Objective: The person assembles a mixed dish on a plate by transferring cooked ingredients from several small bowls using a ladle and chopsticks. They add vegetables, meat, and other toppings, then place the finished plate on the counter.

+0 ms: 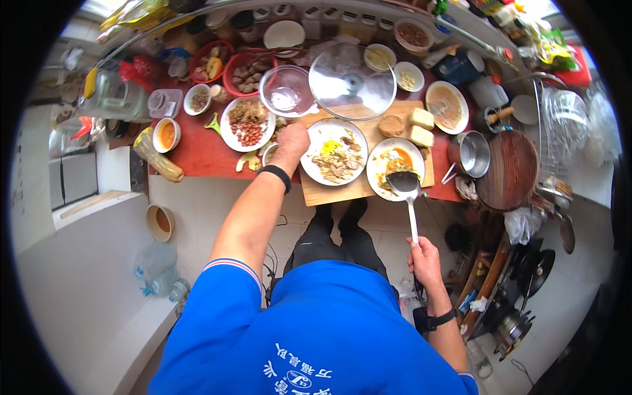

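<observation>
My right hand (426, 262) is wrapped round the light handle of a spatula (403, 182). The spatula's dark, broad head rests in a white plate (377, 185) of orange-red sauce and food bits. Beside the left rim of another white plate (352, 172), holding sliced meat and yellow bits, my left hand (291, 142) is closed. Whatever its fingers hold is hidden. A small bowl (268, 155) shows partly beneath that wrist. Both plates sit on a wooden cutting board (322, 195), with tofu-like blocks (421, 119) and a round brown piece (391, 126) behind them.
A glass lid (353, 72) and a clear bowl (288, 89) stand behind the board. Left are a plate of peanuts (247, 132), an orange-filled bowl (167, 135) and a long squash (158, 155). Right are a metal pot (473, 154) and a round wooden board (508, 170).
</observation>
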A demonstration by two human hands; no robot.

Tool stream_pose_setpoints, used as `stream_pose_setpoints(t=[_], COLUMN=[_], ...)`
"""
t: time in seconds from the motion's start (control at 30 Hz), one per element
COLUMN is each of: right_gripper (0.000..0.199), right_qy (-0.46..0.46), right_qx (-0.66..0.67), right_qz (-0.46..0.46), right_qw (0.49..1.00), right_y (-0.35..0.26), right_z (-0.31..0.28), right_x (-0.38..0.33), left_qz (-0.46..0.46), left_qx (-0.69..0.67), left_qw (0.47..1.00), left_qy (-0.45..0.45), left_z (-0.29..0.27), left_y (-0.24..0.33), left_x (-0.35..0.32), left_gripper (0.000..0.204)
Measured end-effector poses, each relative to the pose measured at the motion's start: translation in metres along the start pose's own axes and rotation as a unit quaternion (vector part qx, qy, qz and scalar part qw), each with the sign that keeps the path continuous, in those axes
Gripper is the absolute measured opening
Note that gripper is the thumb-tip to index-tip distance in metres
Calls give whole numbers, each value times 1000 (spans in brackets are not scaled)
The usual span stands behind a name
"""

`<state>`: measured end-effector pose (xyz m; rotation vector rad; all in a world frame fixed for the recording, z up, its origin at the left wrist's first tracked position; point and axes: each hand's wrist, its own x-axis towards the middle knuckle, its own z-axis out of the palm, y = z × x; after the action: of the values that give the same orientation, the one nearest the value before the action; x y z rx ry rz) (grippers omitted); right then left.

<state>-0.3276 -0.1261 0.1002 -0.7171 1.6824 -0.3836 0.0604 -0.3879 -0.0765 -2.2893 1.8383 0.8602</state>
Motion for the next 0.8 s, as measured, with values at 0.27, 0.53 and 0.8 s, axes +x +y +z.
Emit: stream_pose_setpoints(t=[0.27,0.53,0.8], right_gripper=[23,22,21], right_qy=[1,-30,-23], right_qx=[3,-18,-73], right_qz=[4,-33,-67], right_qw=[1000,999,995], right_y=[5,11,8], right_z=[-14,-46,-84], right_x=[0,19,18], left_qz=[23,66,46], left_qx=[50,-39,-43], left_qw=[997,997,998], left_qy=[-60,-8,-7], left_z=[-1,2,-1], left_y=[-1,-1,-18], left_x=[6,-27,-56], left_gripper=[29,32,28])
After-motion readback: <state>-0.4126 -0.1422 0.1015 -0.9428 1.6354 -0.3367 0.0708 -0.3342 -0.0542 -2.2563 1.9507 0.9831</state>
